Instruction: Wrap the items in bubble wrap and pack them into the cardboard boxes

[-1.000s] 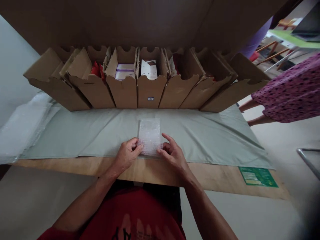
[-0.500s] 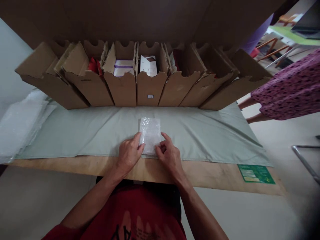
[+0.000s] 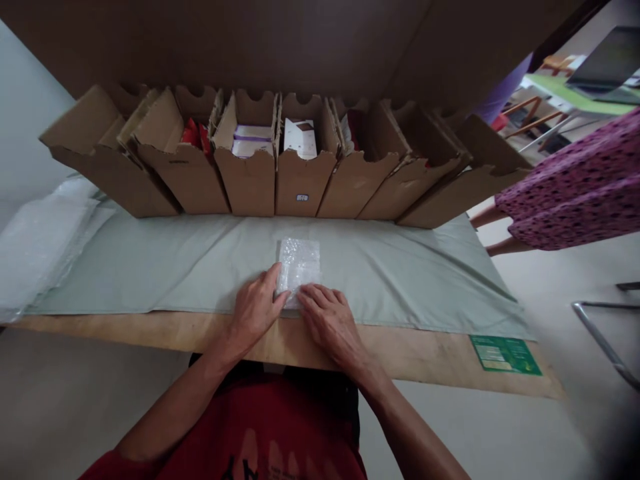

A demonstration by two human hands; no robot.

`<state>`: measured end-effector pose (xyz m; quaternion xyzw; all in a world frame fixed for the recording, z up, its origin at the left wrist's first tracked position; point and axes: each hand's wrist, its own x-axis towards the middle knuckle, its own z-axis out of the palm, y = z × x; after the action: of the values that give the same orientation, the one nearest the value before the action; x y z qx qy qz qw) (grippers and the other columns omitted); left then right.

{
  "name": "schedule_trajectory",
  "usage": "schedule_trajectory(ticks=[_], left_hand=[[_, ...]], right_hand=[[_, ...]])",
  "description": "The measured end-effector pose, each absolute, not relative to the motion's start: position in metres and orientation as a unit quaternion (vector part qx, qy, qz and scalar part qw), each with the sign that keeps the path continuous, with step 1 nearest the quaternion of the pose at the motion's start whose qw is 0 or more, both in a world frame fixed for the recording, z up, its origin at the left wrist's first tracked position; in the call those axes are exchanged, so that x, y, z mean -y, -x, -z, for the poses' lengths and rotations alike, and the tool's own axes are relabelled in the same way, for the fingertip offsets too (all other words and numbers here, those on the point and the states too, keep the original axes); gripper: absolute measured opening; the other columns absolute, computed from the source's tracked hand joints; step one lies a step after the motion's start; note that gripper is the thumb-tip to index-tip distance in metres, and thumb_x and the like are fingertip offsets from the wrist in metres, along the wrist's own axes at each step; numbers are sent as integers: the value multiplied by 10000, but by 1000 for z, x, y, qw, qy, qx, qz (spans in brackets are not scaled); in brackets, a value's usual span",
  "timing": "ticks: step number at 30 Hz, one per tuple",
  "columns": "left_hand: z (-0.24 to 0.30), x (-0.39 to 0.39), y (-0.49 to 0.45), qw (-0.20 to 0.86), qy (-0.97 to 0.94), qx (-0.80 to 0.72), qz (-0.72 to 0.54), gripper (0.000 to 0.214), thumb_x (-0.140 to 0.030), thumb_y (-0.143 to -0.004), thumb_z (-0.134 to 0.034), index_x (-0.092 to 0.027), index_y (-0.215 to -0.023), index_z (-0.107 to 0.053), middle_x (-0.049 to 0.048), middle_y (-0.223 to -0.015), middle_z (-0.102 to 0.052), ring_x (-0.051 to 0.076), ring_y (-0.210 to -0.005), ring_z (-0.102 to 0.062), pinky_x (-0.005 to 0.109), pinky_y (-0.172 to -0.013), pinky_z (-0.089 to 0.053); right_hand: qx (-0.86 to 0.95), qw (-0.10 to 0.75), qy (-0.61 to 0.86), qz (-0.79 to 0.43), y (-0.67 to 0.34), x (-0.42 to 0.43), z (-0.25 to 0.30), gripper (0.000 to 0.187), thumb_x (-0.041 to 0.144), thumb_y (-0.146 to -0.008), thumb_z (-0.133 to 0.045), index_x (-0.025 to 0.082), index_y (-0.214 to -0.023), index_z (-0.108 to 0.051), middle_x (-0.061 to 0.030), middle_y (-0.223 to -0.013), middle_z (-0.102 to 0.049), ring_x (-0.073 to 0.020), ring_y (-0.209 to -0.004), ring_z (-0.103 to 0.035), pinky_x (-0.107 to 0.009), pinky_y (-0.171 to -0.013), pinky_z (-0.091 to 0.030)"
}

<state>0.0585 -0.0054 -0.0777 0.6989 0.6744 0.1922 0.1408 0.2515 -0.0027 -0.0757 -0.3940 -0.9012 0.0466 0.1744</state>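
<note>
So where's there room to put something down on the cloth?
On the cloth, there's bare room between the plastic pile and the left hand, and between the right hand and the cloth's right edge. It's crowded at the bubble wrap both hands touch, and along the back, where cardboard boxes stand.

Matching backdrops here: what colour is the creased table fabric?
The fabric under the whitish bubble-wrap rectangle is pale grey-green, clearest in the head view.

7 cardboard boxes (image 3: 300, 179) in row; green card (image 3: 506, 355); laptop (image 3: 607, 61) on green-topped table (image 3: 549, 87).
</note>
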Motion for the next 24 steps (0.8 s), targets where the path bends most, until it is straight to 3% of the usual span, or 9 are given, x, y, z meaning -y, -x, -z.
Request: schedule_trajectory(ticks=[4, 6, 7, 10, 12, 14, 16, 20, 24], left_hand=[[77, 22, -44, 105, -778, -542, -302, 603, -268, -835, -733, -178, -1397, -535, 182, -1444, -558, 319, -1321, -566, 472, -1071, -502], [76, 26, -40, 102, -820, -478, -299, 534, -214, -828, -717, -182, -1346, -590, 182, -1525, -499, 348, -1427, -462, 527, -1131, -444], [77, 26, -38, 105, -830, -460, -298, 462, -161, -836, -680, -186, -1295, -627, 168, -1497, -539, 343, -1431, -462, 535, -1129, -442], [83, 22, -37, 144, -812, -459, -331, 344, -40, -842, -558, -197, -1114, -696, 101, -1199, -739, 284, -1280, -615, 489, -1044, -507], [88, 19, -37, 181, -780, -474, -365, 290, -51, -858, -541, -201, -1044, -705, 70, -1048, -774, 252, -1160, -682, 446, -991, -534], [89, 17, -37, 209, -754, -492, -383, 228, -103, -882, -556, -197, -1023, -708, 71, -1031, -771, 238, -1111, -697, 415, -963, -543], [87, 15, -37, 226, -736, -512, -381, 170, -164, -898, -578, -192, -999, -711, 75, -1016, -760, 226, -1036, -704, 385, -918, -549], [75, 5, -39, 260, -706, -559, -349, 136, -267, -916, -578, -190, -881, -685, 24, -809, -691, 169, -748, -637, 293, -712, -508], [72, -10, -45, 291, -664, -605, -330, 171, -306, -910, -569, -191, -796, -625, -12, -712, -630, 140, -651, -562, 252, -613, -431]], right_hand=[[906, 181, 378, -55, -255, -7, 74, 279, 46, -959, -490, 148, -1125, -689, -122, -1242, -726, -274, -1143, -639, -417, -916, -446], [910, 163, 372, -83, -256, -9, 65, 263, 40, -953, -491, 151, -1066, -701, -118, -1160, -751, -262, -1056, -669, -412, -904, -443], [910, 153, 372, -103, -256, -10, 59, 263, 46, -960, -482, 156, -1042, -706, -112, -1107, -761, -249, -1004, -681, -404, -894, -444], [896, 155, 378, -175, -261, -11, 45, 242, 139, -1008, -473, 178, -1036, -711, -82, -991, -770, -217, -905, -693, -383, -886, -465], [874, 179, 389, -228, -267, -11, 44, 207, 293, -1003, -560, 199, -1126, -697, -74, -1037, -767, -225, -936, -688, -382, -896, -492], [843, 207, 411, -278, -273, -12, 49, 358, 426, -942, -648, 223, -1237, -660, -77, -1141, -750, -245, -1002, -680, -389, -895, -519], [803, 233, 444, -323, -276, -14, 58, 405, 441, -920, -649, 237, -1270, -645, -79, -1173, -738, -241, -980, -684, -377, -848, -542], [728, 280, 491, -389, -271, -25, 74, 318, 379, -921, -584, 220, -1181, -673, -34, -878, -723, -174, -690, -629, -299, -652, -515], [680, 331, 508, -411, -259, -37, 83, 361, 401, -893, -599, 185, -1179, -644, 14, -695, -593, -160, -631, -566, -269, -585, -462]])
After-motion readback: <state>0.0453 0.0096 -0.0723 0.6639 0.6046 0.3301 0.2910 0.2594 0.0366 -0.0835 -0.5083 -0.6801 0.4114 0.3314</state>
